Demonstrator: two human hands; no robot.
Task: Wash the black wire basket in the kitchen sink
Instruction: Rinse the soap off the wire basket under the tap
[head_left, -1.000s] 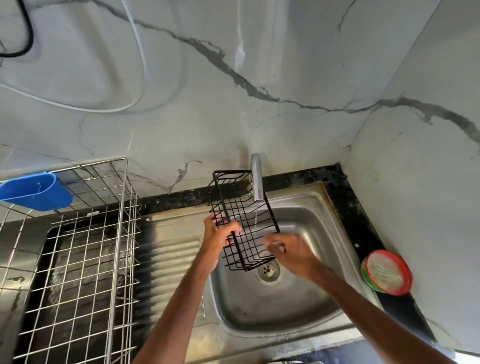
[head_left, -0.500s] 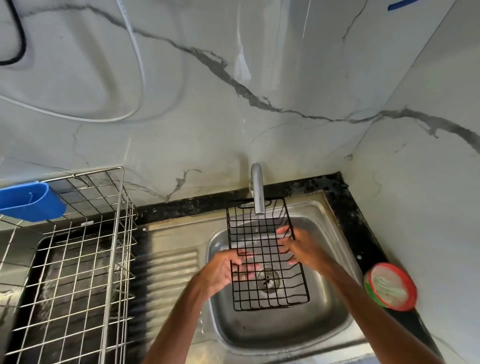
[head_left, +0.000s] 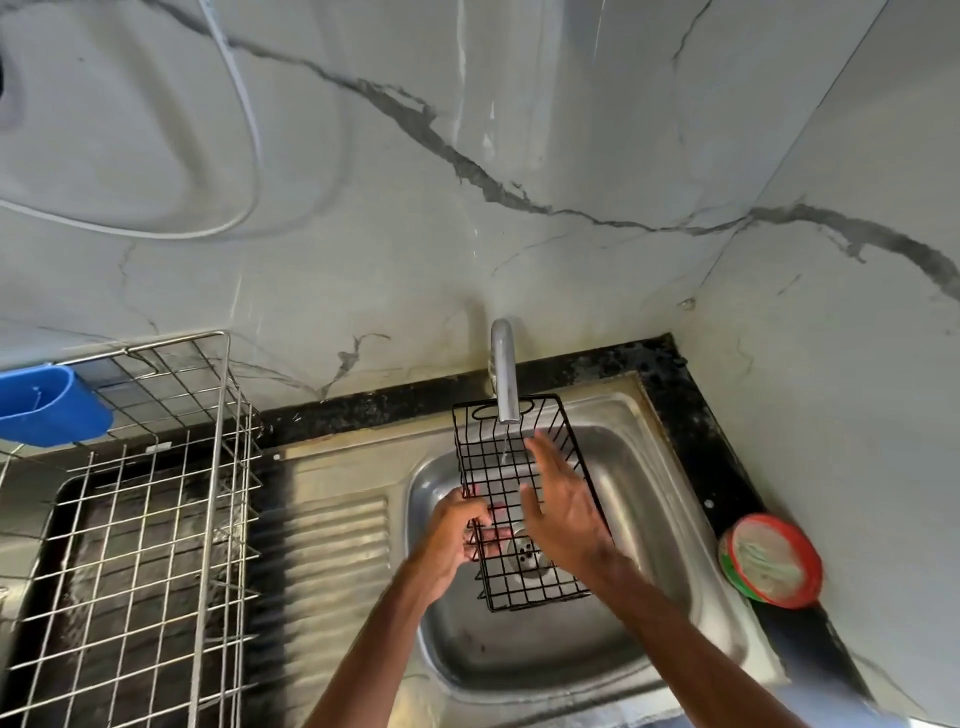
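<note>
Grey-veined marble wall (head_left: 467, 156) backs a steel sink (head_left: 660, 525) set in a black counter (head_left: 691, 415), with a wire dish rack (head_left: 156, 493) and a blue cup (head_left: 49, 410) to the left and a red-rimmed tub (head_left: 771, 561) at the right. Half a second ago both hands gripped the black wire basket (head_left: 501, 486); now the right hand (head_left: 566, 514) has let go and spreads open, blurred, over the mesh. The left hand (head_left: 457, 540) grips the basket's left edge, holding it above the basin under the faucet (head_left: 504, 374) and its thin stream.
</note>
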